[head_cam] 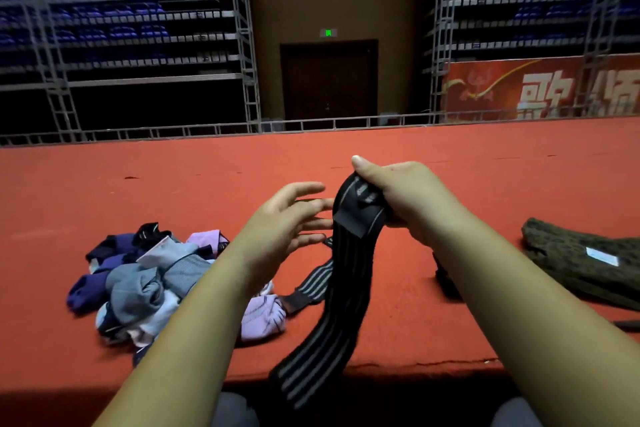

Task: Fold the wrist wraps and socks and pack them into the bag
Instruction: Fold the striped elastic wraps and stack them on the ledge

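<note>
One black wrist wrap (341,288) with grey stripes, hanging over the red platform (450,163) edge, rolled top clenched in right hand (401,198), left hand (291,218) spread at nine o'clock, fingertips touching, socks (145,281) at eight o'clock, olive bag (581,263) at three o'clock.

Indoor sports arena or event hall, dimly lit. Tiered rows of blue folding seats (114,21) rise on grey metal scaffold frames (242,28) to both sides. Between them, a dark double door (329,80) sits under a green lit exit sign (328,33). A red banner (540,90) with large white characters hangs at right. Red carpeted platform (450,163) in the foreground.
</note>
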